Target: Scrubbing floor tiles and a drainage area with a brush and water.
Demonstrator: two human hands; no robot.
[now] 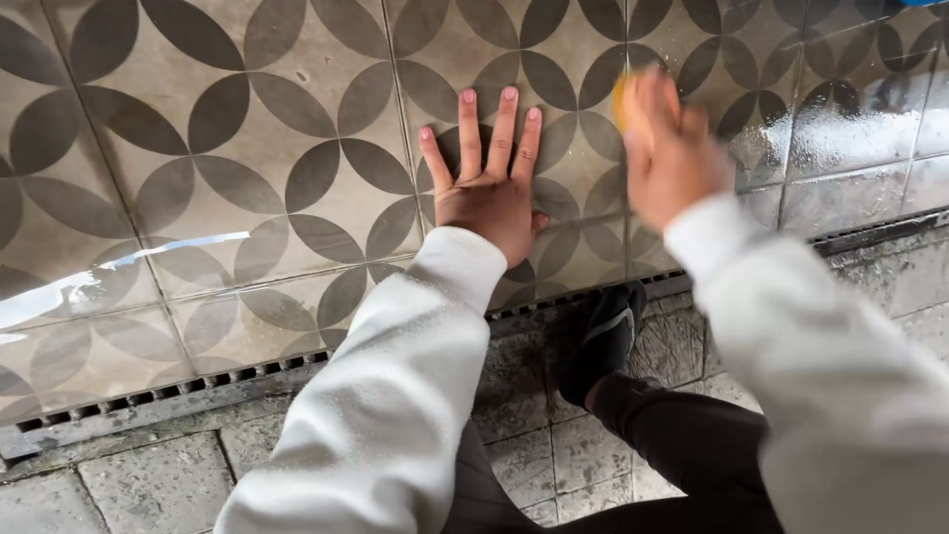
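Left hand (pixel 487 193): flat, fingers spread, pressed on patterned wall tile (pixel 257 148); holds nothing.
Right hand (pixel 667 148): blurred, grip closed around yellow sponge (pixel 621 101).
Sponge position: at the wall, just right of left hand, at fingertip height.
Wet tile (pixel 860 119): farther right.
Below: drain grate (pixel 198 381), black shoe (pixel 603 341).

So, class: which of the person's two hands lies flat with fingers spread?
The left hand, pressed open against the patterned tiles; the right hand grips something yellow.

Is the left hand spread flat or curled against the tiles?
Spread flat: the left hand lies palm-down on the patterned tiles, fingers straight and fanned apart.
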